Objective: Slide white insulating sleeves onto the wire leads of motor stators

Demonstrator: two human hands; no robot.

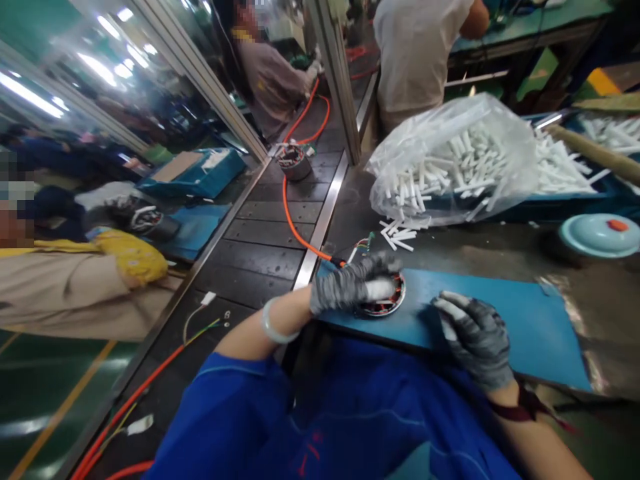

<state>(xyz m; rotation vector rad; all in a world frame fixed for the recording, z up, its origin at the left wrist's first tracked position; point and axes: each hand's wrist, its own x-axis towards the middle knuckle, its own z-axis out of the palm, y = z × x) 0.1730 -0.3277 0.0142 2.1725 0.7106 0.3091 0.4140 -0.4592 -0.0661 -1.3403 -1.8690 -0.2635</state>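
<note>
My left hand [357, 283], in a grey striped glove with pale fingertips, lies across a round motor stator [400, 293] with reddish windings. Its fingers bend over the ring and hide much of its inside. An orange cable [305, 243] runs to the stator's back left, where thin coloured wires [364, 245] stick up. The stator sits at the left end of a blue mat [525, 327]. To its right, my right hand [473, 337], gloved alike, hovers at the mat with its fingers half bent and apart. I see nothing in it.
A clear bag [450, 160] of white tubes lies behind the mat, some spilled [400, 235]. A light-blue lidded container [600, 235] stands at the right. Along the left runs a slatted conveyor [260, 233] bearing another stator [294, 161] and orange cables. Other people work nearby.
</note>
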